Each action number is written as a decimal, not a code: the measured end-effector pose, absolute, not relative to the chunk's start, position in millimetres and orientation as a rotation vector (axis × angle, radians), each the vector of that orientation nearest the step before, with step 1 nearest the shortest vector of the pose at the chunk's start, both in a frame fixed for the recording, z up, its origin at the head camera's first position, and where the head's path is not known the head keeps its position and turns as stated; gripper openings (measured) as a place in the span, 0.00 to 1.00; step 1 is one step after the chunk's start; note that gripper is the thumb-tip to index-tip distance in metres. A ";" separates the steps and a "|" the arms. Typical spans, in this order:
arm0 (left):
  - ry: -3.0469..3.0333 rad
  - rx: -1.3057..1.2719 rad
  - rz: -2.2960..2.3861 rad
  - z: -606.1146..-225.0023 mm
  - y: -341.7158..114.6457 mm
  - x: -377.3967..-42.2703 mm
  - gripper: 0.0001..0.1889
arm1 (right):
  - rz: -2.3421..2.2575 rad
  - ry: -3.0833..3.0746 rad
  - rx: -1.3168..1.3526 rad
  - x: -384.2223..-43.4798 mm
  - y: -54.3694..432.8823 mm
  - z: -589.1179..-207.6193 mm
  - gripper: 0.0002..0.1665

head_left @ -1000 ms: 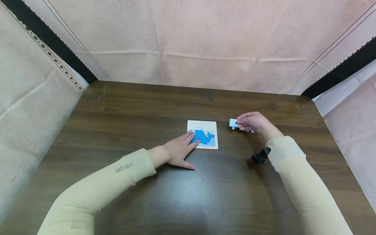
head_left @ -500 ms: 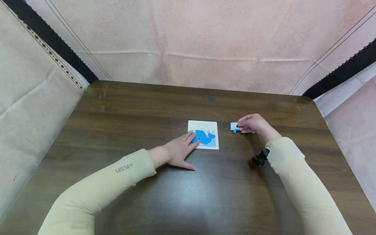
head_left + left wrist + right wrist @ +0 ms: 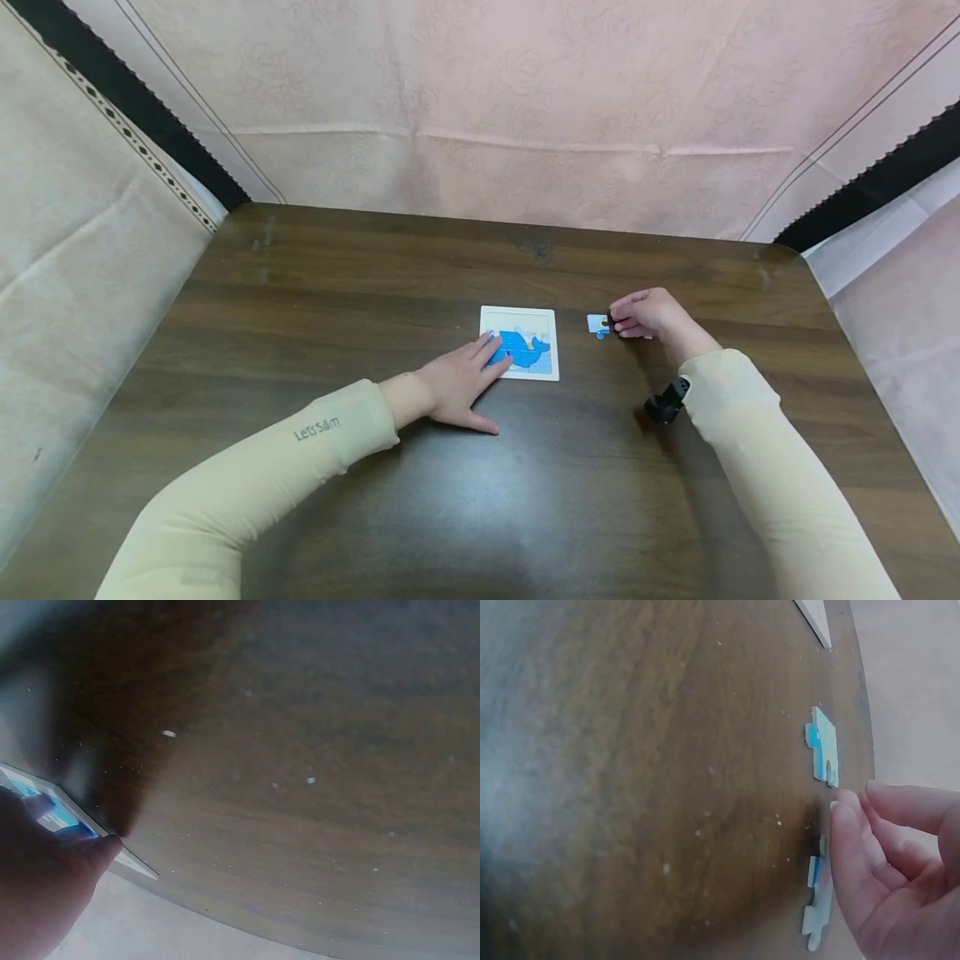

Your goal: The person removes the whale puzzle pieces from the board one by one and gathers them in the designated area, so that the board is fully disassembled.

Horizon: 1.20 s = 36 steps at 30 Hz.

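My left hand rests with spread fingers on the lower left corner of a white-framed jigsaw puzzle, which shows a blue whale. In the left wrist view the thumb and fingers lie over the puzzle's edge. A loose blue-and-white puzzle piece lies flat on the table, right of the frame. Just right of that piece is my right hand, its fingers loosely bent and a small gap away. Under the right hand, another puzzle piece shows in the right wrist view, partly hidden by the fingers.
The brown wooden table extends around both hands, with its far edge against a pale patterned cloth. A black wrist camera hangs under the right sleeve. Small pale specks dot the tabletop.
The right hand brought the puzzle piece slightly nearer, set it down and let go, then shifted a little to the right. The left hand has stayed on the puzzle.
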<state>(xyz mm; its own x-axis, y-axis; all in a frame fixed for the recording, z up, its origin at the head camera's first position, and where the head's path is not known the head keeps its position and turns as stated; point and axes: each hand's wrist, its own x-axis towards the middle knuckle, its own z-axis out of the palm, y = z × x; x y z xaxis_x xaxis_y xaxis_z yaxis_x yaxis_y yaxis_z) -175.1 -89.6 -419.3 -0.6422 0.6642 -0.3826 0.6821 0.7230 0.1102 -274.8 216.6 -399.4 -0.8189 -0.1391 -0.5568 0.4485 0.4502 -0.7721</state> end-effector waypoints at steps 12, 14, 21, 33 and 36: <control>2.534 1.035 -0.050 -417.2 -89.5 -179.4 0.48 | -1.353 2.163 0.157 -269.3 207.4 -396.3 0.23; 2.538 1.041 -0.046 -417.4 -89.6 -179.5 0.48 | -1.355 2.154 0.127 -268.1 203.7 -396.1 0.23; 2.551 1.131 -0.021 -419.2 -85.2 -179.1 0.48 | -1.242 2.201 0.063 -263.2 186.1 -400.3 0.21; 2.486 1.068 -0.082 -425.8 -78.8 -178.1 0.47 | -1.177 2.202 -0.031 -251.7 151.2 -407.9 0.21; 2.484 1.066 -0.096 -425.7 -78.3 -177.9 0.47 | -1.175 2.209 -0.057 -252.0 147.9 -407.6 0.23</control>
<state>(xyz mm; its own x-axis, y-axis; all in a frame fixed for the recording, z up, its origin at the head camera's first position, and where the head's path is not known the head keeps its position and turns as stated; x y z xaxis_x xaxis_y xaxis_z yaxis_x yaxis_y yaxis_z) -177.9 -78.3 -425.7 -0.6098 0.6748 -0.4156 0.7049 0.7015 0.1046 -252.0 147.9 -407.6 -0.8021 -0.3160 -0.5068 0.2438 0.6015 -0.7608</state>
